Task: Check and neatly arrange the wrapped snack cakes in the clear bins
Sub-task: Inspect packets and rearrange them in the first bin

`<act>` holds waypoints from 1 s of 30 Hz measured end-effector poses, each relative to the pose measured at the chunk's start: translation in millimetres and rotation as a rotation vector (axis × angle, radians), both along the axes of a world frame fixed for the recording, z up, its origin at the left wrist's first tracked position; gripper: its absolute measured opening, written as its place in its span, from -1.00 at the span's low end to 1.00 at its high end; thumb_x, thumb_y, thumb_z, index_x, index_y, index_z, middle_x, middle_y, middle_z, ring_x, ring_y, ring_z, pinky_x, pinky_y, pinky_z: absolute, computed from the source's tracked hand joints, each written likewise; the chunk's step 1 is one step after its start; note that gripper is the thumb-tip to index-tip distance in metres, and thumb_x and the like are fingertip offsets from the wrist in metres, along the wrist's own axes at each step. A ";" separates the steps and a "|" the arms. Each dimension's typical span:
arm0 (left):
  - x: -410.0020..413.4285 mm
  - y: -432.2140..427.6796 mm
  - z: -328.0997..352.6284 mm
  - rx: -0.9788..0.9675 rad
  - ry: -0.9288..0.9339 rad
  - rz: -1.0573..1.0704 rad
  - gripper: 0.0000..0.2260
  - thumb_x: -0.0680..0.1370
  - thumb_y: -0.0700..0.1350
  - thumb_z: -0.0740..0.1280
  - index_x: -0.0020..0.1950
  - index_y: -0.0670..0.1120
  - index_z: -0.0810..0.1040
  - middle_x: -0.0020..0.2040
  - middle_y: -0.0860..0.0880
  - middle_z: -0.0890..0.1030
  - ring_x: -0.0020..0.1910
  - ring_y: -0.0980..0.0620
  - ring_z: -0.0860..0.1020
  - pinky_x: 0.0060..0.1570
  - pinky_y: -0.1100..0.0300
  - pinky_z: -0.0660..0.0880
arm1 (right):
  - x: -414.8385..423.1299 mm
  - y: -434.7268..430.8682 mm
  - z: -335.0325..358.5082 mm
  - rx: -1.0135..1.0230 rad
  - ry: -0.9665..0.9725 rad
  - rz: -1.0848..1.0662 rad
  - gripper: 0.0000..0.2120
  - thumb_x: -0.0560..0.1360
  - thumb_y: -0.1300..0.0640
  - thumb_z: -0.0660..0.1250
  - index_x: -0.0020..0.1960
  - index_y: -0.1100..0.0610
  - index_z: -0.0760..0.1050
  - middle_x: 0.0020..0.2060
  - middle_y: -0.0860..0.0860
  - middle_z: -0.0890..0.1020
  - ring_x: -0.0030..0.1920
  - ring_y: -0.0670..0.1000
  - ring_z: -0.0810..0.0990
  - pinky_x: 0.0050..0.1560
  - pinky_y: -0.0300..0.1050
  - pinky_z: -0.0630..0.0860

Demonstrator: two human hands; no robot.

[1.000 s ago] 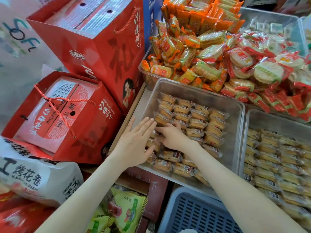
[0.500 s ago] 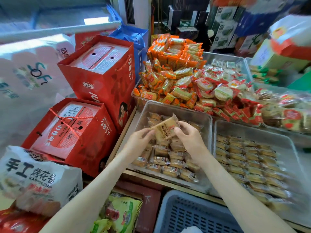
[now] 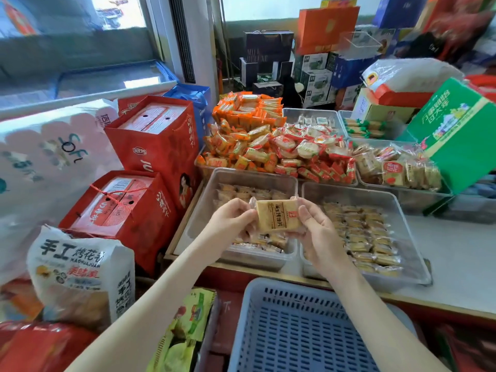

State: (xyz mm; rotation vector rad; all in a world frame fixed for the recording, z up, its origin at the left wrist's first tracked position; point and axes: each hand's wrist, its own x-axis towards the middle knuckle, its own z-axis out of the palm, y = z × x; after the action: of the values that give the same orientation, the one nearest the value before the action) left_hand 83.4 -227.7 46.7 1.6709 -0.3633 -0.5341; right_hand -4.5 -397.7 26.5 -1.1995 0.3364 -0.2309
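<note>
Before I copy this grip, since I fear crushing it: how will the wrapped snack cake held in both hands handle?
Probably light: the left hand and right hand hold the snack cake up by its edges alone. It is likely fairly stiff, since it sits flat without sagging. The clear plastic wrapper may be slippery.

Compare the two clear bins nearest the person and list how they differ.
1. The left bin is partly hidden behind the left hand and right hand, which hold a wrapped cake in front of it; the right bin shows almost whole.
2. The left bin's bare floor runs along its left side; the right bin's along its far end and right side.
Shared: both are clear and hold rows of tan wrapped cakes.
</note>
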 end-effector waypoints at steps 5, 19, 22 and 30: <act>-29.4 3.7 -4.2 0.070 -0.300 0.041 -0.94 0.61 -0.24 0.27 -0.02 -0.10 0.46 -0.35 0.02 0.57 -0.37 0.07 0.55 -0.26 0.08 0.56 | -23.3 7.4 -6.0 -0.164 0.079 -0.090 -0.74 0.64 0.20 0.14 0.27 0.17 0.51 -0.02 0.13 0.69 -0.06 0.08 0.69 -0.20 -0.17 0.60; -65.4 18.3 -7.5 -0.145 -0.315 0.147 -0.81 0.61 -0.30 0.25 0.09 -0.01 0.50 -0.30 -0.01 0.54 -0.29 0.09 0.53 -0.18 0.16 0.51 | -63.0 26.9 11.4 -0.321 -0.077 -0.184 -0.86 0.64 0.25 0.14 -0.01 0.25 0.45 -0.34 -0.03 0.58 -0.42 -0.18 0.46 -0.43 -0.34 0.36; -68.3 20.8 -6.9 -0.104 -0.296 0.146 -0.77 0.61 -0.30 0.26 0.15 0.01 0.52 -0.28 0.00 0.57 -0.25 0.08 0.56 -0.14 0.21 0.52 | -64.0 32.3 13.8 -0.243 -0.072 -0.207 -0.83 0.64 0.22 0.16 -0.10 0.15 0.44 -0.32 -0.01 0.59 -0.33 -0.05 0.46 -0.35 -0.24 0.40; -87.6 8.4 3.2 0.094 -0.063 0.072 -0.67 0.67 -0.10 0.16 0.44 0.03 0.39 0.24 -0.01 0.57 0.15 -0.04 0.58 0.19 0.05 0.54 | -56.3 54.2 16.2 -0.331 -0.079 -0.266 -0.78 0.65 0.10 0.13 -0.16 -0.07 0.40 -0.22 0.01 0.52 -0.21 -0.04 0.48 -0.16 -0.09 0.47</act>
State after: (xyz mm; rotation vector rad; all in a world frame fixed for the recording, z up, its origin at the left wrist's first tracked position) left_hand -4.2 -219.3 49.9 1.7873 -0.3269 -0.4520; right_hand -60.8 -343.5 42.7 -1.4663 0.3990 -0.5804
